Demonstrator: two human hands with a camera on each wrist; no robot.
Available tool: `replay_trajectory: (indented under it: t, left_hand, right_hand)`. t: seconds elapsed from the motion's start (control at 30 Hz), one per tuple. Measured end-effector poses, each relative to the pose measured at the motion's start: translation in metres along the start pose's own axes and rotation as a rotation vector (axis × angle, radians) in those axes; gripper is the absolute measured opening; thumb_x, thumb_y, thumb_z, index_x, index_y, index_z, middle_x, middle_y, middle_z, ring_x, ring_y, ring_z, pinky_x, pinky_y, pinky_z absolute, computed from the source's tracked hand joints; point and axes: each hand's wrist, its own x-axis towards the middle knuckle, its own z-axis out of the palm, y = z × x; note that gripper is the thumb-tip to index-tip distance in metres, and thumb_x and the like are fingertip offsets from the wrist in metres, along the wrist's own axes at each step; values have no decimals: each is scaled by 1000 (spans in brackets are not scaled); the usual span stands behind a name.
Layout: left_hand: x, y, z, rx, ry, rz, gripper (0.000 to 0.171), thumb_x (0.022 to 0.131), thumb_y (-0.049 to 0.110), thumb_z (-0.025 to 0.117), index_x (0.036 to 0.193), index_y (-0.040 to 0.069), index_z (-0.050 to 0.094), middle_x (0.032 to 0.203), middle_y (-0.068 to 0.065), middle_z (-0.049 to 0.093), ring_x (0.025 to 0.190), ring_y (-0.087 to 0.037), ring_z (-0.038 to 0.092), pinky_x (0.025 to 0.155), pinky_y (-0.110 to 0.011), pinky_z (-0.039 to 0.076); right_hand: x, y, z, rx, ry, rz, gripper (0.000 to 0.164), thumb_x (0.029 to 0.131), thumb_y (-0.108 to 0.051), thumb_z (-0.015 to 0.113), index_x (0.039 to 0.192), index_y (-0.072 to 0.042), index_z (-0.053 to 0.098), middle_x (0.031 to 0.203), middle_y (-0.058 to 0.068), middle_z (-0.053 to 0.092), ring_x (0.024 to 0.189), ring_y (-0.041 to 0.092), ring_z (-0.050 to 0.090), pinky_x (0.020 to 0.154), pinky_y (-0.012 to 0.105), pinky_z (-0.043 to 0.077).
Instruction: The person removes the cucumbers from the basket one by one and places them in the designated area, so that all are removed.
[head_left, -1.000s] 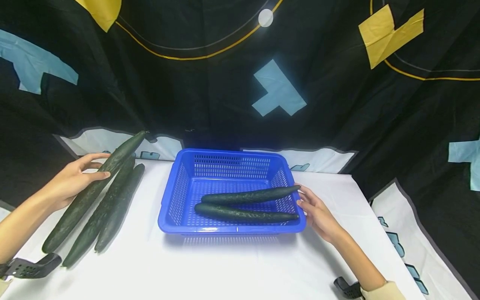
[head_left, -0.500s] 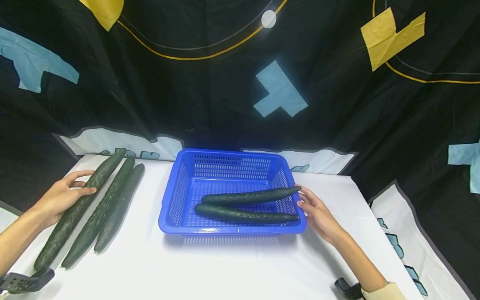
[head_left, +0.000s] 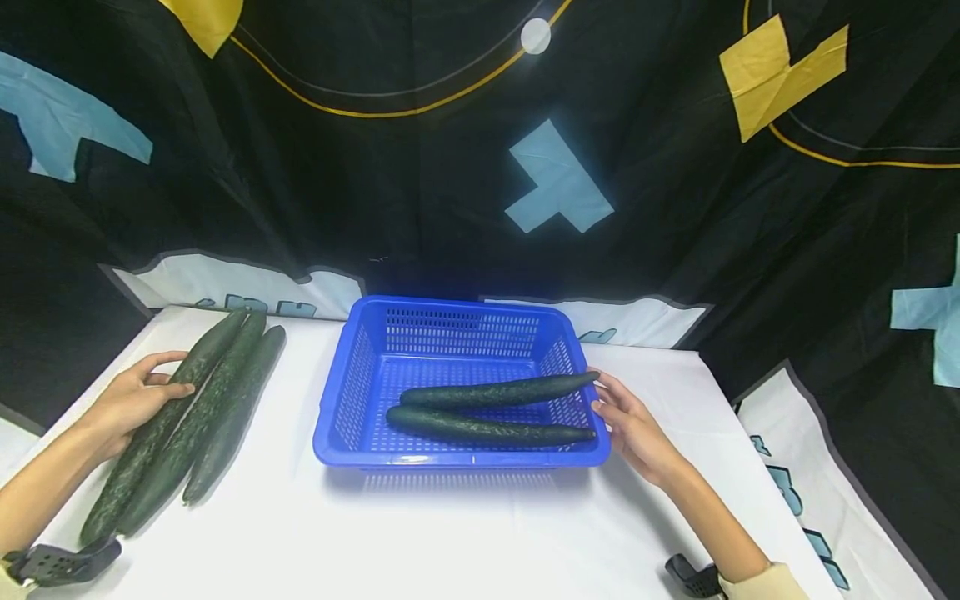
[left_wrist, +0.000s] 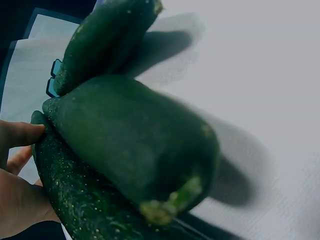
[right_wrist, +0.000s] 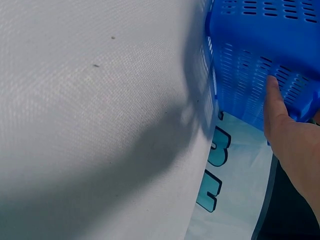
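My left hand (head_left: 133,408) grips the leftmost cucumber (head_left: 160,425), its thumb and fingers on either side of it. This long dark green cucumber lies against a second cucumber (head_left: 197,421), and a third cucumber (head_left: 238,408) lies just right of them. The left wrist view shows the held cucumber (left_wrist: 75,200) touching the thick end of its neighbour (left_wrist: 135,135). My right hand (head_left: 637,433) holds the right rim of a blue plastic basket (head_left: 465,460); in the right wrist view one finger lies along the basket's slotted outer wall (right_wrist: 240,75). Two cucumbers (head_left: 495,393) (head_left: 487,427) rest in the basket, stems toward the right rim.
A white cloth (head_left: 465,533) covers the table. A black printed curtain (head_left: 420,192) hangs directly behind it and down the right side. White table surface lies between the left cucumbers and the basket.
My left hand has lowered its cucumber from above the others onto the table, then shifted it slightly right against its neighbour. The right hand and basket have stayed in place.
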Motion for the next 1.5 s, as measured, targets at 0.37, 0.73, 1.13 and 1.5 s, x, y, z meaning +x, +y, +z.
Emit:
replay_trajectory:
  t: [0.37, 0.73, 1.13, 1.5]
  left_hand:
    - [7, 3, 2, 116, -2, 4, 70, 102, 16, 52, 150, -13, 10, 121, -43, 35, 94, -47, 58, 66, -43, 55]
    - [5, 6, -7, 188, -92, -41, 78, 104, 26, 51, 149, -16, 3, 130, -49, 26, 114, -66, 40, 86, -68, 46]
    - [10, 48, -9, 155, 66, 112, 73, 106, 32, 48, 155, -6, 10, 144, -42, 27, 128, -68, 23, 93, -81, 24]
    - [9, 155, 62, 70, -69, 229, 70, 101, 25, 60, 156, 2, 22, 150, -31, 34, 136, -52, 34, 104, -71, 30]
  right_hand:
    - [-1, -1, 1, -2, 5, 2, 61, 105, -10, 45, 158, -3, 15, 152, 26, 31, 115, 21, 60, 93, 37, 52]
    - [2, -1, 0, -5, -5, -9, 61, 105, -10, 46, 158, -3, 16, 149, 24, 36, 116, 24, 59, 93, 38, 52]
    - [2, -3, 1, -3, -5, -13, 60, 105, -11, 45, 158, -4, 16, 151, 24, 33, 118, 26, 58, 94, 39, 52]
    - [1, 0, 0, 8, -5, -9, 61, 105, -8, 45, 158, -3, 16, 149, 22, 35, 117, 25, 59, 94, 38, 52]
